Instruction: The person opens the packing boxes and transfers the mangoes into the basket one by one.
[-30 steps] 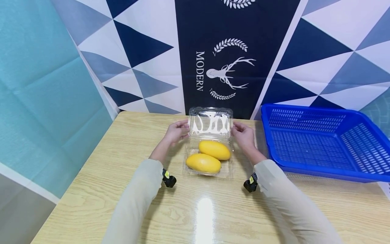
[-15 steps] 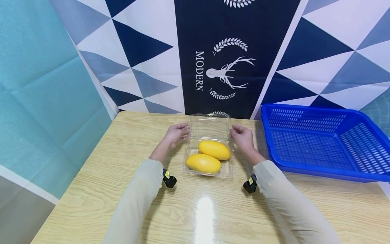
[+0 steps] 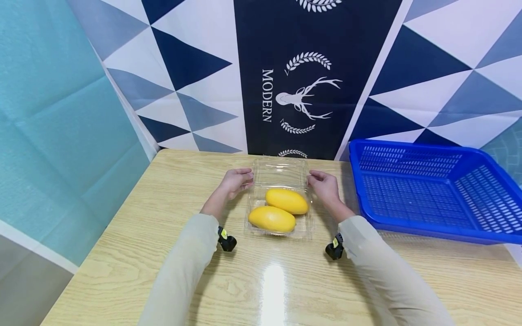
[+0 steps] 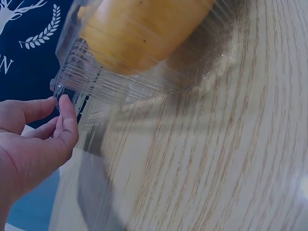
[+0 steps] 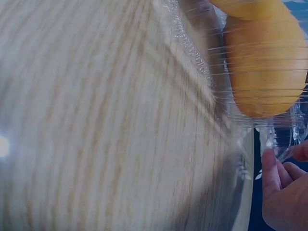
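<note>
A clear plastic clamshell box [image 3: 304,228] lies on the table, its lid [image 3: 281,172] raised at the far side. Inside the base rest two yellow mangoes [image 3: 272,219], one nearer me and the other mango [image 3: 287,200] just behind it. My left hand [image 3: 236,183] pinches the lid's left edge between thumb and fingers. On the opposite edge, my right hand [image 3: 325,184] pinches the lid the same way. Close up, the left wrist view shows a mango [image 4: 139,36] through the ribbed plastic wall. In the right wrist view, fingertips [image 5: 270,161] meet the lid's edge.
A blue perforated plastic basket [image 3: 408,190] stands at the right. Behind the wooden table [image 3: 134,258] hangs a patterned cloth [image 3: 302,99] with a deer print, close to the lid. Wrist cameras [image 3: 227,242] sit on both forearms.
The lid's top edge has come down in the head view, and its bright glare has faded. Both hands moved slightly toward me with it. The mangoes and base stayed put.
</note>
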Available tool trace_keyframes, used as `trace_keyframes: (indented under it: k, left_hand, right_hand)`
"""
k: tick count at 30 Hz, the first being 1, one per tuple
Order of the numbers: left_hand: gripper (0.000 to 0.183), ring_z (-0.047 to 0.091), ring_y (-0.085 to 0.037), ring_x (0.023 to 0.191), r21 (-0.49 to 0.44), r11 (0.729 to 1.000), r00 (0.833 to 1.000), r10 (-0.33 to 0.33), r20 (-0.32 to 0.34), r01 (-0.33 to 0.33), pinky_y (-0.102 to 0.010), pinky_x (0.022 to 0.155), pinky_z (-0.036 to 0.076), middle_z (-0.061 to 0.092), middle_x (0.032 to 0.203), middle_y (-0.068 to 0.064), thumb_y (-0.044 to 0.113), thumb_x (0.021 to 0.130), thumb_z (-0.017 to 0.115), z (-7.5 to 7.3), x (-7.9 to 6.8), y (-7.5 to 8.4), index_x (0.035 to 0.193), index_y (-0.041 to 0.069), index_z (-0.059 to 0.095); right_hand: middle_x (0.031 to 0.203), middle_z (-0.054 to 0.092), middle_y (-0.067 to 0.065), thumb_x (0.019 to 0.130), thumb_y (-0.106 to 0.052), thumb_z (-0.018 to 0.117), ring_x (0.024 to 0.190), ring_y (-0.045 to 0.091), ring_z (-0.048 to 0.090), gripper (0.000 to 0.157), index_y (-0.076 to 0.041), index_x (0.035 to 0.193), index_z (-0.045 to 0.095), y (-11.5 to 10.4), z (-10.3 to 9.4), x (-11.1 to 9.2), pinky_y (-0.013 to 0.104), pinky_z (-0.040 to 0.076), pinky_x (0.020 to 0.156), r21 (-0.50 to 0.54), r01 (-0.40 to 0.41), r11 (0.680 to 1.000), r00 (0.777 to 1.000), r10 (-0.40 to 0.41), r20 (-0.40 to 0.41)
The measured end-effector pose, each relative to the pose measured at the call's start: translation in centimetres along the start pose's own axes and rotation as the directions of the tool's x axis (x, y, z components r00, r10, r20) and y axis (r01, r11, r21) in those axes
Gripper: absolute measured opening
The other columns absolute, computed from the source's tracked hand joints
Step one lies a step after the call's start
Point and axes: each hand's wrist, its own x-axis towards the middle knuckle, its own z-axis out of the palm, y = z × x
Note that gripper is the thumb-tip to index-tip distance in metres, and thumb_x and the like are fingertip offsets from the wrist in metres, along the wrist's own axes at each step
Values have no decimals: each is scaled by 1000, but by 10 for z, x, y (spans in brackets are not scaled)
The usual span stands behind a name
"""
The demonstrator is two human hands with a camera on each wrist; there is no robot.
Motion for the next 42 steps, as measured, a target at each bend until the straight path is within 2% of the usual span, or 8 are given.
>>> trace_keyframes:
  k: [8,12,20,25,29,33,42]
  left_hand:
    - [44,47,-31,125,14,1000,1000,-21,14,21,-35,104,42,45,139,-21,3,95,48,-1,-1,-2,138,-5,39]
    - [44,50,-29,118,22,1000,1000,-18,17,18,-33,102,44,46,138,-21,4,96,48,-1,-1,-2,138,-5,39]
    - [44,55,-14,86,24,999,999,-36,-8,37,-19,76,53,51,127,-20,6,94,51,-2,-2,-4,137,-2,43]
    - [44,55,-11,79,45,997,998,-55,-29,56,-18,71,52,55,116,-14,10,94,53,-3,-6,-3,136,2,45]
    - [45,54,-13,83,91,993,997,-68,-30,71,-20,73,52,55,114,-12,14,94,53,-5,-12,-2,137,4,44]
    - [46,55,-18,93,110,992,998,-61,-25,64,-24,81,53,52,126,-15,16,94,54,-6,-19,-1,138,5,43]
    - [47,50,-30,121,99,994,999,-53,0,53,-33,92,51,48,137,-13,18,94,56,-10,-34,-1,138,7,43]
  right_hand:
    - [114,60,31,92,-8,52,60,-8,53,37,9,125,54,4,2,1,7,49,62,31,-7,1000,1000,7,-12]
    - [113,60,32,91,-8,52,59,-8,52,37,10,124,54,4,3,0,7,49,60,42,1,999,1000,-1,-14]
    - [114,60,28,92,-10,52,63,-6,56,38,9,125,54,6,0,-1,11,52,64,60,-9,998,1000,10,-6]
    - [103,64,16,91,-12,54,65,-5,56,37,5,124,56,8,-5,-1,15,53,65,50,12,999,1000,-11,-18]
    - [87,63,-3,91,-12,56,67,-3,58,37,4,124,57,8,-12,-4,17,53,64,39,36,999,999,-35,-19]
    - [81,58,-14,90,-14,57,72,1,61,37,4,122,57,6,-18,-8,18,54,66,31,67,997,998,-66,-15]
    - [86,58,-10,90,-22,61,75,-5,54,39,3,119,60,7,-25,-16,23,55,72,-20,111,994,994,-111,-4]
